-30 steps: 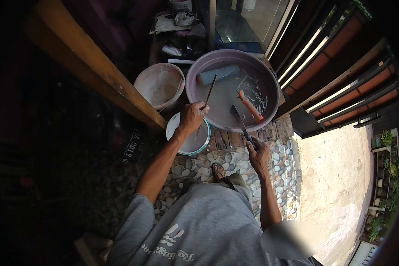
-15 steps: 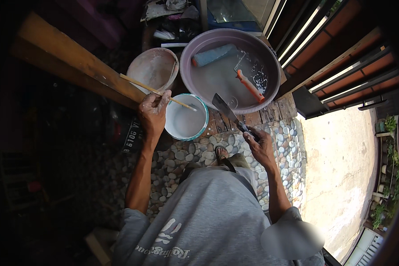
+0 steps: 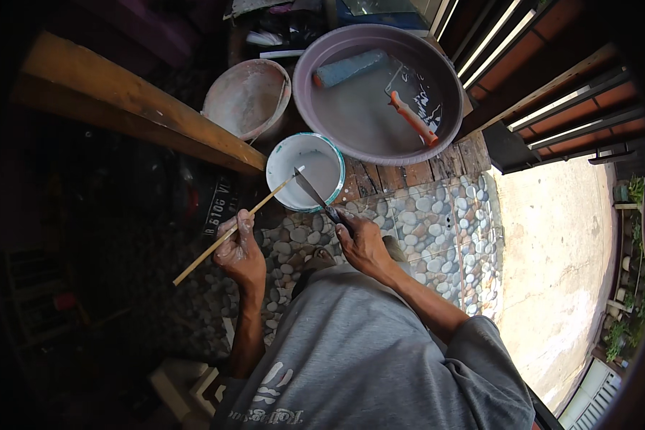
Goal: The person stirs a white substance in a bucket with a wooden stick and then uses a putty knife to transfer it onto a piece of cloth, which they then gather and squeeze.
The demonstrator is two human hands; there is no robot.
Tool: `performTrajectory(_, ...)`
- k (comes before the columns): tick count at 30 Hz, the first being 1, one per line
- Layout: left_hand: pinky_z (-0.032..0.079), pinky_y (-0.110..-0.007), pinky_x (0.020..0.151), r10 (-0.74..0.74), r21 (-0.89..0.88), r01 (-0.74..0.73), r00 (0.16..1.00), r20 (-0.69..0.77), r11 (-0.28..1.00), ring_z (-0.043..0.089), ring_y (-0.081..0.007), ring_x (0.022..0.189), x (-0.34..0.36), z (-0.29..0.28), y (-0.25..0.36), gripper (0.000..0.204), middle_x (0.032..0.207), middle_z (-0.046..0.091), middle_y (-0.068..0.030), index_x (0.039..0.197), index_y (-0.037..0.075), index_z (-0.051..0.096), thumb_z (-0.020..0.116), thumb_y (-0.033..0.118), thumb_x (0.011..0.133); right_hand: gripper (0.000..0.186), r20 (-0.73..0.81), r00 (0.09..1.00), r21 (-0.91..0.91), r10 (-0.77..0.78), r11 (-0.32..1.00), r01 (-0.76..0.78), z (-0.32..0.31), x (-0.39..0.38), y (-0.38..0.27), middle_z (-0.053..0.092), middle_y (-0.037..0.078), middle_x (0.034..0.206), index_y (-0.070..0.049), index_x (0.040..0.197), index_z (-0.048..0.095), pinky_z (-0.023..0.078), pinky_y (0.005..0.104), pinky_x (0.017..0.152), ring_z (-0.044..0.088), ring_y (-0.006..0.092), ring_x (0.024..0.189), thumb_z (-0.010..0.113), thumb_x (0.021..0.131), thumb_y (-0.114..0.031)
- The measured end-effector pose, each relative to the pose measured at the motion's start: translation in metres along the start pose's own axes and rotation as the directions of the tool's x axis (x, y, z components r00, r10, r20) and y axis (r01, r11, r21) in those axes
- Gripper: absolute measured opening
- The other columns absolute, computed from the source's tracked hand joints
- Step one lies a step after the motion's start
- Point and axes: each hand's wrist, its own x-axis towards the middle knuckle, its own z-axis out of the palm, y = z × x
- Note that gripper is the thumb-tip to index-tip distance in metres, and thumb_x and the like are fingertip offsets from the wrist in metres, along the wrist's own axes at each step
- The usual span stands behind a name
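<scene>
My left hand (image 3: pixel 241 252), smeared with white, is closed around a thin wooden stick (image 3: pixel 269 196) whose whitish tip points up and right over a small white bucket (image 3: pixel 285 153) with a teal rim. In my right hand (image 3: pixel 366 245) is the dark handle of a putty knife (image 3: pixel 310 188). Its blade slants over the same bucket, and its end meets or nearly meets the tip of the stick; I cannot tell whether they touch. Pale, whitish material shows inside the bucket.
Behind stands a large purple tub (image 3: pixel 302 86) of cloudy water, holding a paint roller (image 3: pixel 351 68) with a blue sleeve and orange handle. A stained pinkish bucket (image 3: pixel 226 97) sits left of it. A wooden beam (image 3: pixel 136 104) crosses at left; slatted bars (image 3: pixel 537 86) rise at right.
The stick has swung from pointing down-right to pointing up-right as my left hand came lower. My right hand moved left, bringing the putty knife from beside the small bucket to over it.
</scene>
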Motion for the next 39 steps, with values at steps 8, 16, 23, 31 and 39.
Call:
performTrajectory(8,0.053,-0.027,0.067,0.206,0.076,-0.208,0.978,0.032,0.975,0.062,-0.017,0.077,-0.019,-0.03,-0.007,0.007,0.084,0.062,-0.012,0.089,-0.006,0.059,0.063,-0.001,0.085,0.019,0.001,1.0,-0.076,-0.014,0.997,0.014,0.025,0.021,0.011,0.058,0.029,0.069,0.004,0.09,0.058,0.046,0.0523,0.064,0.059,0.0465,0.07,0.054,0.083,-0.013)
performTrajectory(16,0.053,-0.027,0.07,0.147,0.035,-0.149,0.987,0.058,0.988,0.062,-0.02,0.082,-0.027,-0.034,-0.009,0.011,0.087,0.062,-0.0128,0.094,-0.007,0.061,0.063,-0.004,0.084,0.037,0.066,0.996,-0.247,-0.055,0.967,0.07,0.009,-0.004,0.0,0.057,0.031,0.088,0.002,0.115,0.052,0.049,0.0504,0.065,0.06,0.0464,0.076,0.054,0.081,-0.014)
performTrajectory(23,0.054,-0.028,0.075,0.12,0.021,-0.126,0.975,0.187,0.992,0.063,-0.0213,0.089,-0.034,-0.033,-0.002,0.015,0.099,0.06,-0.0139,0.1,-0.007,0.061,0.059,-0.005,0.086,0.051,0.24,0.965,-0.507,0.103,0.861,0.034,0.013,-0.015,-0.024,0.049,0.031,0.11,0.003,0.128,0.041,0.052,0.0458,0.065,0.063,0.0408,0.078,0.051,0.08,-0.011)
performTrajectory(31,0.055,-0.028,0.08,0.227,0.074,-0.244,0.955,0.19,0.967,0.064,-0.0221,0.09,-0.037,-0.037,-0.013,0.017,0.097,0.057,-0.0139,0.105,-0.009,0.057,0.054,-0.006,0.089,0.052,0.218,0.973,-0.471,0.078,0.881,0.035,0.017,-0.02,-0.017,0.054,0.027,0.102,0.003,0.125,0.044,0.049,0.0472,0.068,0.06,0.0385,0.085,0.057,0.08,-0.019)
performTrajectory(39,0.056,-0.027,0.077,0.061,-0.043,-0.058,0.995,0.085,0.997,0.065,-0.0198,0.086,-0.046,-0.033,-0.008,0.017,0.1,0.061,-0.017,0.105,-0.011,0.057,0.056,-0.004,0.089,0.035,0.086,0.994,-0.332,0.074,0.942,-0.041,0.025,0.022,-0.003,0.056,0.031,0.09,0.005,0.112,0.052,0.048,0.0508,0.062,0.061,0.0441,0.074,0.05,0.081,-0.01)
